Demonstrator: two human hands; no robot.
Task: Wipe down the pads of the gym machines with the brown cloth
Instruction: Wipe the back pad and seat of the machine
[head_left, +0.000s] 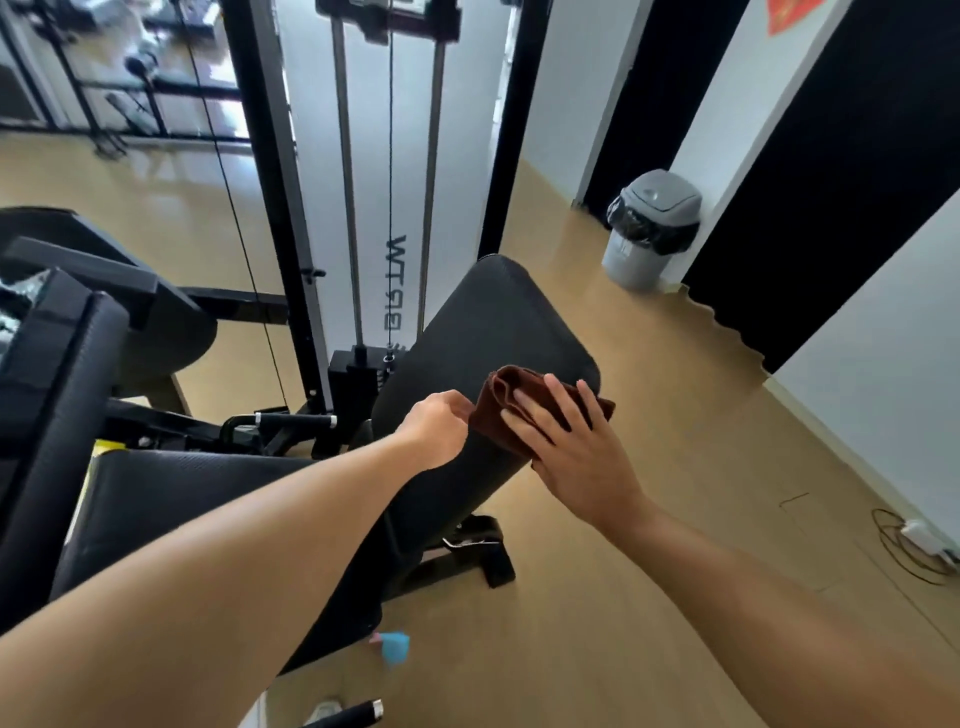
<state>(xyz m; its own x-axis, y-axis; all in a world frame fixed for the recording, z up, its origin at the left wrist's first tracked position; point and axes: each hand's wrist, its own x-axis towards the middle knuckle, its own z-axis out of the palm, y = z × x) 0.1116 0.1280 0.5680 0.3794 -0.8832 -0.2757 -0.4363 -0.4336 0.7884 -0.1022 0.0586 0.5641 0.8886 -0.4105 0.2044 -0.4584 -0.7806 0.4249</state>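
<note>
Flat-palmed brown cloth (524, 410) on upward-slanting pad (483, 332)

I saw the cloth (506, 410) lying on the tilted pad (483, 338), my right hand (576, 452) flat on it, my left hand (434, 428) at its left edge. A bin (652, 228) stood far right, behind the pad.

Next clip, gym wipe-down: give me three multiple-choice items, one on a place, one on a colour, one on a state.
1. Where is the brown cloth?
A. on the floor
B. on the sloped black pad
C. in the bin
2. What colour is the lidded bin by the wall?
A. grey
B. red
C. yellow
3. How is the right hand placed?
A. hanging free
B. fist around a handle
C. flat, fingers spread on the cloth

Answers: B, the cloth lies against the pad; A, grey lid and body with a black liner; C, palm presses the cloth while the left hand meets its edge.
</note>
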